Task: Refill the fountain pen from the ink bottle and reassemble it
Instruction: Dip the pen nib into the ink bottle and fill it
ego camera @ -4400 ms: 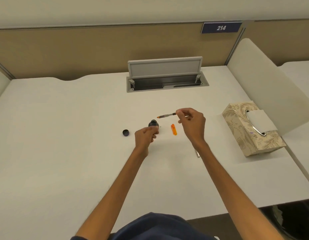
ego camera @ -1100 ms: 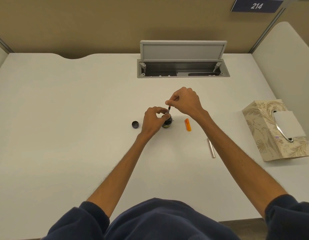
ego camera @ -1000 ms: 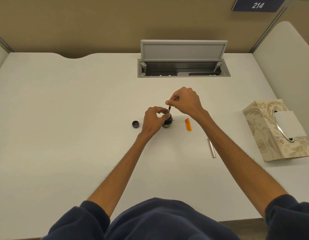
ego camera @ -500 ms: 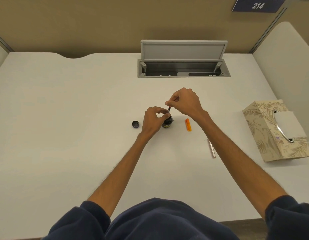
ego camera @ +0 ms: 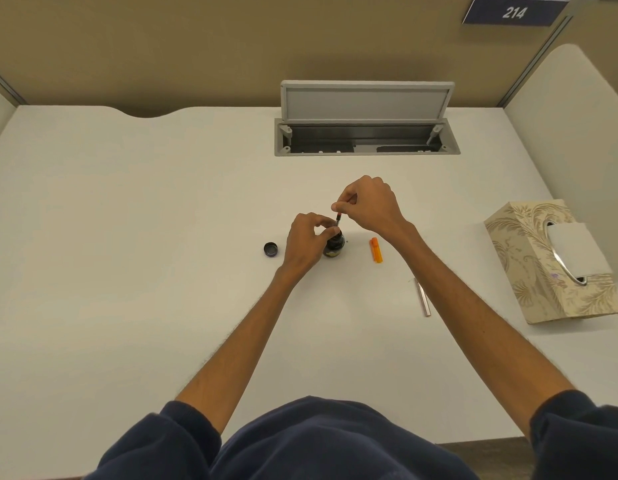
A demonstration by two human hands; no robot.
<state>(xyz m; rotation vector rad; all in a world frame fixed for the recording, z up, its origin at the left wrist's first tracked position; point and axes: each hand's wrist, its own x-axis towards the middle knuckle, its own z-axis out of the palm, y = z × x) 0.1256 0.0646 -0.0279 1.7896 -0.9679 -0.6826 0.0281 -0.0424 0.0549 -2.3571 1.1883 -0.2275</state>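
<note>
White table (ego camera: 127,237) w/ tan partition behind; grey cable hatch (ego camera: 366,136) is seen open at the back, sign "214" (ego camera: 513,12) top right. Ink bottle (ego camera: 335,245) is stood uncapped near table centre & is gripped round its side by the left hand (ego camera: 306,242), fingers curled. Pen section (ego camera: 338,220) is held approx. upright, lower end at the bottle mouth, top end pinched by the right hand (ego camera: 368,206); whether the tip is dipped can't be told. Bottle cap (ego camera: 271,250) is laid just left of the left hand. Orange pen piece (ego camera: 376,250) is laid just right of the bottle; silver barrel (ego camera: 422,297) is laid nearer, beside the right forearm. Patterned tissue box (ego camera: 529,271) is set well apart, far right.
</note>
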